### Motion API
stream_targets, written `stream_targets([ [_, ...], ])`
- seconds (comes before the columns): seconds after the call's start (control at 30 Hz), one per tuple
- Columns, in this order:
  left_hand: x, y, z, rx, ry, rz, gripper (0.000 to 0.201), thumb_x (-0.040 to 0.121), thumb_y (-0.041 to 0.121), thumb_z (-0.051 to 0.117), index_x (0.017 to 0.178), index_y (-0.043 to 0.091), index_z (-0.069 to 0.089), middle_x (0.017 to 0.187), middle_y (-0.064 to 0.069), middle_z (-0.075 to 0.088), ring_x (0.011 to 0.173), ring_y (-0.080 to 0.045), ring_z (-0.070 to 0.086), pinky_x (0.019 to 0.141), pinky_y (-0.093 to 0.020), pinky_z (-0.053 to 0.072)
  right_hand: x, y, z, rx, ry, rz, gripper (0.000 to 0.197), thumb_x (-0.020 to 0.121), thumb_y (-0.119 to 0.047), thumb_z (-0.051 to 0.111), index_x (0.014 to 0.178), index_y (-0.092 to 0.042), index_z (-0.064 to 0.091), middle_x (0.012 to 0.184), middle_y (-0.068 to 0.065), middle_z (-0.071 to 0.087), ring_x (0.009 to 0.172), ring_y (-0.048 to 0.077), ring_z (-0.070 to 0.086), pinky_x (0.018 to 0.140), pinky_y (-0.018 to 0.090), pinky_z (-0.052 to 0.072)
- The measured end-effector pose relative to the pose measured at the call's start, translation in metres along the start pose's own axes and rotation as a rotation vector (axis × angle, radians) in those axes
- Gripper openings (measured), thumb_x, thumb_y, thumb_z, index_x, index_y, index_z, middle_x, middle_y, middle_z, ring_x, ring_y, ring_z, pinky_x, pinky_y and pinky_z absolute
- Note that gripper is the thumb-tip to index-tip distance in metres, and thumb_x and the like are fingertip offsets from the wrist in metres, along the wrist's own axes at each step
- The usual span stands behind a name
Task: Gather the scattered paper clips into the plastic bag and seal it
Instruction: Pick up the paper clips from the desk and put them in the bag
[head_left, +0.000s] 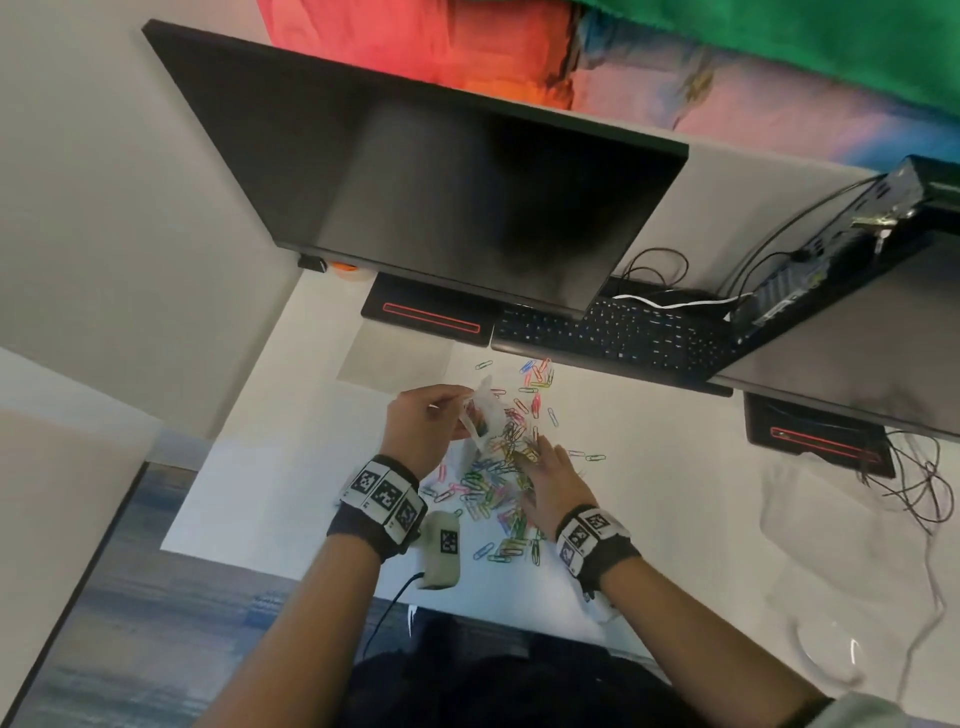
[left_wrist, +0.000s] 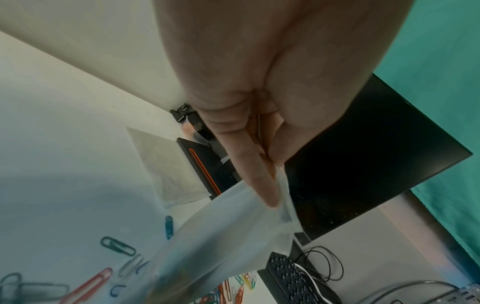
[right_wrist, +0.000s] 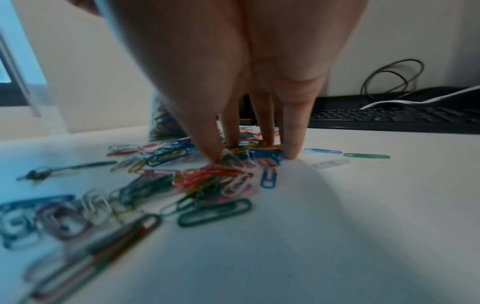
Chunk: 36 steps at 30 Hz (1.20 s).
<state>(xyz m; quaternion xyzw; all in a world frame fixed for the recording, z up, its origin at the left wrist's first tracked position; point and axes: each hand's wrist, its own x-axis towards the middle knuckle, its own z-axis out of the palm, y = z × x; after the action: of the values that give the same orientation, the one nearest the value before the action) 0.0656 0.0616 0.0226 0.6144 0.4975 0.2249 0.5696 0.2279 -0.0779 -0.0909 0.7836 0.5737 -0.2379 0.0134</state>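
Many coloured paper clips (head_left: 493, 488) lie scattered in a loose pile on the white desk (head_left: 675, 519). My left hand (head_left: 457, 410) holds the clear plastic bag (head_left: 483, 415) above the pile's far end. In the left wrist view the thumb and forefinger of this hand (left_wrist: 270, 185) pinch the bag's rim, and the bag (left_wrist: 221, 236) hangs down toward the clips (left_wrist: 88, 286). My right hand (head_left: 535, 447) reaches into the pile beside the bag. Its straight fingers (right_wrist: 293, 144) stand tips-down among the paper clips (right_wrist: 207, 181). A few clips show inside the bag.
A dark monitor (head_left: 441, 197) hangs over the desk's far side, with a black keyboard (head_left: 613, 332) and a black base (head_left: 431, 317) beneath it. Loose cables (head_left: 914, 483) lie at the right. A small white device (head_left: 441, 556) sits near the front edge. A flat clear sheet (head_left: 395, 364) lies behind the bag.
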Motion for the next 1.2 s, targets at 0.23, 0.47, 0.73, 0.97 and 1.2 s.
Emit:
stream_targets([
  [0.23,-0.005,-0.005,0.003,-0.009,0.005,0.001,0.02,0.094,0.002,0.057,0.104,0.007,0.074,0.101,-0.013,0.074,0.083,-0.02,0.074,0.073,-0.039,0.063,0.008,0.016,-0.006,0.087,0.183,-0.093,0.024,0.087,-0.004,0.059,0.105,-0.012,0.073,0.104,0.009,0.066,0.091,0.024,0.061,0.085,0.032,0.052],
  [0.47,0.001,-0.005,0.013,0.008,-0.015,0.004,0.021,0.095,0.007,0.057,0.105,0.009,0.075,0.1,-0.01,0.075,0.08,-0.017,0.075,0.074,-0.037,0.063,0.006,0.042,-0.045,0.972,0.142,0.474,0.024,0.072,-0.027,0.083,0.093,-0.019,0.077,0.09,-0.004,0.075,0.082,0.009,0.068,0.076,0.015,0.051],
  [0.73,0.006,0.002,0.031,0.015,-0.078,0.011,0.02,0.096,0.009,0.057,0.103,0.01,0.075,0.092,-0.007,0.075,0.078,-0.021,0.075,0.076,-0.04,0.063,-0.005,0.014,-0.116,1.917,-0.067,0.281,0.039,0.077,-0.005,0.067,0.114,0.008,0.062,0.111,0.021,0.068,0.102,0.028,0.067,0.087,0.028,0.056],
  [0.97,0.01,0.006,0.036,-0.004,-0.116,0.008,0.018,0.095,0.006,0.058,0.104,0.006,0.074,0.095,-0.014,0.075,0.08,-0.024,0.075,0.075,-0.043,0.063,0.006,-0.032,-0.117,1.498,0.032,0.177,0.016,0.084,0.002,0.066,0.099,-0.002,0.072,0.096,0.014,0.073,0.089,0.022,0.069,0.083,0.025,0.056],
  [1.2,0.007,0.01,0.039,0.0,-0.136,0.058,0.015,0.09,0.004,0.064,0.1,0.006,0.075,0.092,-0.013,0.075,0.083,-0.029,0.074,0.074,-0.043,0.063,0.011,-0.052,-0.118,0.526,0.311,-0.021,0.012,0.084,-0.013,0.067,0.088,-0.016,0.078,0.083,-0.003,0.074,0.068,0.002,0.055,0.065,-0.004,0.033],
])
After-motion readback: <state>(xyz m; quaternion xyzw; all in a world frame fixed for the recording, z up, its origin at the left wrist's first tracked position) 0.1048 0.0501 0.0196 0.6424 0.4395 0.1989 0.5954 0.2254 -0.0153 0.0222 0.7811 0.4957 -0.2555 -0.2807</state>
